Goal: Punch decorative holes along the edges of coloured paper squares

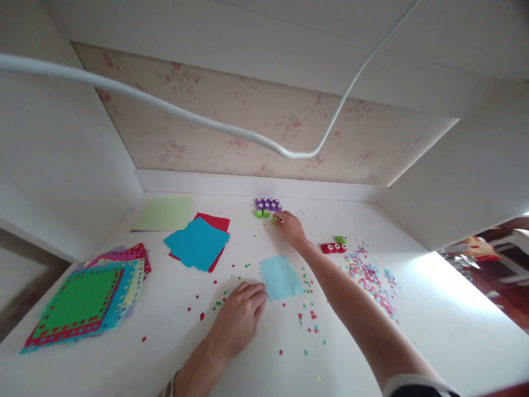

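Note:
My right hand [291,227] reaches to the far side of the white desk [446,320], fingers pinched on a small green paper punch [274,221] just below a cluster of purple punches [268,204] and two green ones [262,213]. My left hand [239,320] lies flat on the desk, its fingertips touching the left edge of a light blue paper square [281,277]. Red punches [334,248] and one green punch [341,240] sit to the right of my right wrist.
A pile of punched coloured sheets [86,298] lies at the left. Teal [197,242], red [215,223] and pale green [165,213] papers lie behind it. Paper confetti [372,278] is scattered at the right and centre. A white cable [206,124] hangs overhead.

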Action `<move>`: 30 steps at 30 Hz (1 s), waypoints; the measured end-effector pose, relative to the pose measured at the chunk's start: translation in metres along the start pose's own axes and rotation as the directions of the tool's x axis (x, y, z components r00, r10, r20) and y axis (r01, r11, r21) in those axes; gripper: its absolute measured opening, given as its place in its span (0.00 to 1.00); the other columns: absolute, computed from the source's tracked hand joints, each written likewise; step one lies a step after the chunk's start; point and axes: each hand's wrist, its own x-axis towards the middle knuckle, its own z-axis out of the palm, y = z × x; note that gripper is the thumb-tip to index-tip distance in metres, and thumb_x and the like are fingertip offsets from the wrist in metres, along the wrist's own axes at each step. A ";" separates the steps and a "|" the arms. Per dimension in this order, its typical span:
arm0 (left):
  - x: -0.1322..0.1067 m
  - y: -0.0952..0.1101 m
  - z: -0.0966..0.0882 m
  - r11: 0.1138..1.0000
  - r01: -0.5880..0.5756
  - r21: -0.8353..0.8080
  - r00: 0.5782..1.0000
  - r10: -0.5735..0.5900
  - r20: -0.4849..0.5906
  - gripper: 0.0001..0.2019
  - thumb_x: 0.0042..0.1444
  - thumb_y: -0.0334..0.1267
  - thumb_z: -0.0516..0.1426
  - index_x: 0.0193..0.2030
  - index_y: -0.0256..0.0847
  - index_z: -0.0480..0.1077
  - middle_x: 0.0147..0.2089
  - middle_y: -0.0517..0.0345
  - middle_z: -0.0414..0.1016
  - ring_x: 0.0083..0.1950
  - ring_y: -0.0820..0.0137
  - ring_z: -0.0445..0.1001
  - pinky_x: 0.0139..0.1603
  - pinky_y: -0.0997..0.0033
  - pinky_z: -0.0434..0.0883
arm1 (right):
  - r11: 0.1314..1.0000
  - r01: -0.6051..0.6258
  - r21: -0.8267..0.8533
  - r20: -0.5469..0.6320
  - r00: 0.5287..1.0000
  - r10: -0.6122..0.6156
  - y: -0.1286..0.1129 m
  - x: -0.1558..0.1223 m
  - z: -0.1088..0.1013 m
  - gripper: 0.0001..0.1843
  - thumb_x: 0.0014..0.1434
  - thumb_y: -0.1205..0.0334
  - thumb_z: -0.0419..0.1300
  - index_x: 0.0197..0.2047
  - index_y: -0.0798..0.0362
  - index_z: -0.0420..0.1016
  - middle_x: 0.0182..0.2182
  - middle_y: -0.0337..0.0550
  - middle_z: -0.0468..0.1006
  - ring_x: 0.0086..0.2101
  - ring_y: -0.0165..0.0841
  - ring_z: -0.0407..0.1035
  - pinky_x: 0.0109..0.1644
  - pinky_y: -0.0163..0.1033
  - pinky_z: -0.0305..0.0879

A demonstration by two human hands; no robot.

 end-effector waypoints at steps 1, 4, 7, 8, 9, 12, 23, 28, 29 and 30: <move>0.000 -0.001 0.001 1.000 0.005 -0.002 1.000 -0.005 -0.007 0.12 0.63 0.28 0.52 0.44 0.43 0.76 0.50 0.54 0.79 0.51 0.63 0.74 0.54 0.57 0.74 | 0.999 0.022 0.034 0.009 1.000 -0.023 -0.001 -0.008 -0.001 0.15 0.62 0.67 0.56 0.52 0.49 0.76 0.50 0.46 0.78 0.47 0.37 0.74 0.55 0.44 0.67; 0.000 -0.002 0.001 0.998 0.049 -0.035 0.997 -0.051 -0.051 0.12 0.64 0.29 0.52 0.45 0.43 0.76 0.49 0.54 0.79 0.49 0.64 0.76 0.52 0.59 0.75 | 0.984 0.101 0.148 0.059 0.992 -0.111 -0.013 -0.044 -0.003 0.19 0.62 0.64 0.57 0.57 0.49 0.72 0.48 0.44 0.79 0.44 0.34 0.76 0.52 0.41 0.71; 0.001 -0.005 -0.002 0.992 0.113 -0.053 0.982 -0.119 -0.146 0.11 0.65 0.30 0.51 0.45 0.43 0.74 0.46 0.53 0.77 0.47 0.65 0.76 0.51 0.61 0.75 | 0.940 0.201 0.276 0.157 0.955 -0.251 -0.032 -0.086 -0.004 0.18 0.61 0.61 0.60 0.55 0.47 0.73 0.48 0.42 0.80 0.44 0.32 0.77 0.50 0.38 0.73; 0.001 -0.006 -0.004 0.990 0.132 -0.046 0.974 -0.138 -0.182 0.11 0.65 0.31 0.50 0.47 0.43 0.73 0.46 0.53 0.76 0.48 0.65 0.76 0.51 0.61 0.74 | 0.909 0.240 0.342 0.202 0.926 -0.320 -0.038 -0.098 -0.005 0.18 0.62 0.61 0.60 0.56 0.47 0.73 0.49 0.42 0.80 0.45 0.33 0.76 0.51 0.39 0.72; 0.001 -0.007 -0.005 0.989 0.147 -0.034 0.965 -0.151 -0.213 0.11 0.65 0.31 0.50 0.49 0.43 0.71 0.46 0.52 0.74 0.49 0.64 0.75 0.51 0.60 0.74 | 0.889 0.262 0.376 0.226 0.904 -0.362 -0.043 -0.108 -0.006 0.18 0.63 0.61 0.60 0.56 0.46 0.73 0.49 0.42 0.80 0.46 0.34 0.76 0.52 0.40 0.72; 0.000 -0.011 -0.008 0.986 0.164 0.002 0.957 -0.159 -0.243 0.15 0.64 0.33 0.51 0.57 0.43 0.66 0.51 0.49 0.70 0.54 0.62 0.73 0.54 0.59 0.73 | 0.870 0.296 0.394 0.260 0.872 -0.415 -0.050 -0.127 -0.010 0.19 0.64 0.62 0.59 0.57 0.44 0.72 0.50 0.42 0.79 0.48 0.36 0.75 0.53 0.43 0.71; 0.004 -0.013 0.003 0.979 0.142 0.149 0.986 -0.126 -0.111 0.13 0.66 0.38 0.52 0.56 0.45 0.67 0.51 0.51 0.74 0.50 0.61 0.75 0.52 0.57 0.74 | 0.986 0.162 -0.033 0.070 0.985 -0.159 0.012 -0.157 -0.012 0.26 0.63 0.49 0.58 0.62 0.50 0.69 0.64 0.55 0.65 0.64 0.52 0.56 0.67 0.66 0.48; 0.004 -0.018 0.000 0.991 0.131 0.030 0.979 -0.125 -0.163 0.11 0.66 0.37 0.53 0.53 0.44 0.68 0.50 0.52 0.76 0.49 0.63 0.76 0.51 0.60 0.75 | 0.969 -0.023 0.246 -0.029 0.999 0.030 0.012 -0.164 -0.017 0.19 0.63 0.50 0.58 0.55 0.46 0.74 0.54 0.50 0.75 0.53 0.46 0.70 0.57 0.55 0.68; 0.004 -0.019 -0.001 0.991 0.137 0.001 0.977 -0.135 -0.163 0.11 0.66 0.37 0.53 0.54 0.45 0.68 0.50 0.52 0.77 0.50 0.63 0.76 0.51 0.61 0.75 | 0.942 -0.107 0.317 -0.024 0.992 0.121 0.010 -0.164 -0.018 0.21 0.62 0.48 0.59 0.56 0.46 0.73 0.50 0.50 0.78 0.48 0.44 0.73 0.52 0.52 0.71; 0.003 -0.020 -0.001 0.988 0.152 -0.026 0.975 -0.154 -0.162 0.11 0.65 0.37 0.53 0.54 0.45 0.68 0.50 0.52 0.77 0.49 0.63 0.77 0.51 0.61 0.75 | 0.903 -0.186 0.388 -0.005 0.979 0.203 0.009 -0.164 -0.019 0.25 0.60 0.47 0.60 0.58 0.46 0.71 0.46 0.49 0.79 0.44 0.43 0.74 0.47 0.49 0.73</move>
